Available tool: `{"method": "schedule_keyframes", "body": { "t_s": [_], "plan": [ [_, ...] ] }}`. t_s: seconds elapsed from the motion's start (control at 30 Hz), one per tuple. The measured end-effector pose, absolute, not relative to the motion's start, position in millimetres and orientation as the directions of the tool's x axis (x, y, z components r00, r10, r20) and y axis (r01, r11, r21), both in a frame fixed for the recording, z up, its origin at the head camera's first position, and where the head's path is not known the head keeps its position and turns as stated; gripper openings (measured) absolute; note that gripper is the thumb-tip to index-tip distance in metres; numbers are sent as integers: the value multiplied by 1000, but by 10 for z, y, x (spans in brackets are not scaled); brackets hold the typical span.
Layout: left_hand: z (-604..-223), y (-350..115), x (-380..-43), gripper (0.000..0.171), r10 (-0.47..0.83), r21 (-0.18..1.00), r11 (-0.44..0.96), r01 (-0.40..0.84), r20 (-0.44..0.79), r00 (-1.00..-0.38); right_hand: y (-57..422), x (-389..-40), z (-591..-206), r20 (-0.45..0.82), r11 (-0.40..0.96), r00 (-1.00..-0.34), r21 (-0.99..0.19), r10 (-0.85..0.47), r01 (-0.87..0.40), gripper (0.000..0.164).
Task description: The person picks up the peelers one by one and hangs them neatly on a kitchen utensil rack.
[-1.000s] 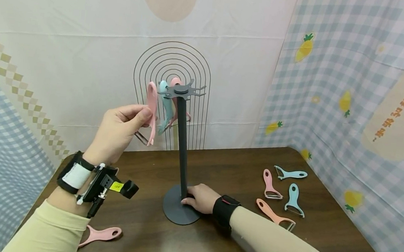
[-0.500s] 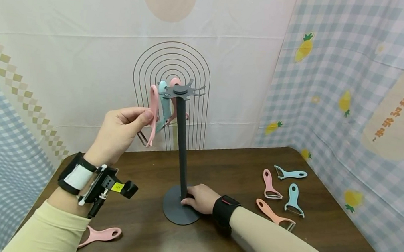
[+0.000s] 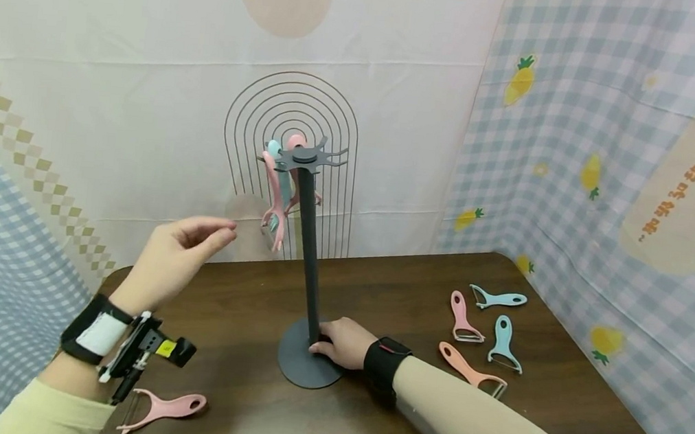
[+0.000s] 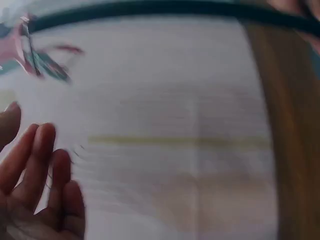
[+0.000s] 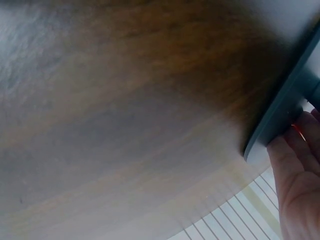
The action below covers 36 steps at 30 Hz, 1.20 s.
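Note:
A dark grey stand with a ring of hooks at its top rises from a round base. A pink peeler hangs from a left hook, in front of a light blue peeler. Behind these hangs another pink one, mostly hidden by the stand. My left hand is below and left of the hanging peelers, fingers loosely bent, nothing between them; the left wrist view shows its fingers apart from the peelers. At the foot of the pole, my right hand holds the stand, thumb in front.
On the brown table, a pink peeler lies at the front left. To the right lie a pink peeler, an orange peeler and two light blue peelers, one blue peeler nearer. Patterned cloth hangs behind and at both sides.
My left hand has let go of the pink peeler, which now hangs from the stand, and has drawn back down and left. My right hand has stayed at the base.

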<state>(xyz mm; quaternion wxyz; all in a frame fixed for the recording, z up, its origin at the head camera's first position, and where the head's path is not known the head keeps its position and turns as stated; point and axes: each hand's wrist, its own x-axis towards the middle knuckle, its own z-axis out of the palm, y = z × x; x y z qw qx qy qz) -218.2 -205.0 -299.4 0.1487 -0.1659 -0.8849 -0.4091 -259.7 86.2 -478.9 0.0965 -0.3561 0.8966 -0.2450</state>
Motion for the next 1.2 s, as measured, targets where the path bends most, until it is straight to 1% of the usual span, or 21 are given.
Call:
{"method": "schedule_keyframes", "body": {
  "t_s": [0.1, 0.17, 0.23, 0.33, 0.4, 0.5, 0.57, 0.67, 0.8, 0.97, 1.2],
  "plan": [
    [-3260, -2234, -2132, 34, 275, 609, 687, 396, 287, -918, 855, -2586, -4776, -4, 626, -728, -513, -686, -587, 29],
    [-3451, -2347, -2085, 40, 342, 565, 733, 379, 176, -923, 853, -2580, -4763, -2, 624, -727, -513, -687, -589, 29],
    [-3634, -2440, -2028, 48, 368, 536, 772, 341, 60, -928, 851, -2576, -4753, 0, 623, -725, -511, -689, -592, 28],
    [-3858, -2557, -1942, 57, 364, 514, 814, 271, -88, -927, 850, -2572, -4738, 10, 616, -719, -508, -695, -602, 26],
    [-3970, -2611, -1895, 59, 347, 506, 833, 224, -164, -923, 850, -2572, -4735, 6, 618, -720, -508, -694, -600, 26],
    [-4089, -2658, -1836, 57, 315, 487, 859, 155, -265, -912, 850, -2576, -4741, 3, 621, -722, -508, -692, -597, 26],
    [-4155, -2675, -1809, 53, 299, 469, 874, 129, -310, -902, 850, -2581, -4750, -3, 625, -725, -509, -689, -592, 27],
    [-4244, -2693, -1775, 48, 278, 438, 892, 107, -348, -895, 852, -2590, -4767, -3, 626, -725, -506, -689, -593, 28],
    [-4345, -2715, -1742, 43, 251, 398, 912, 99, -352, -902, 858, -2593, -4777, 1, 623, -722, -504, -692, -598, 29],
    [-4436, -2730, -1699, 42, 232, 356, 928, 107, -331, -915, 861, -2591, -4766, 3, 620, -720, -506, -694, -600, 28],
    [-4492, -2745, -1679, 42, 233, 357, 928, 108, -328, -916, 855, -2589, -4766, -4, 624, -723, -508, -691, -593, 29]
  ]
}}
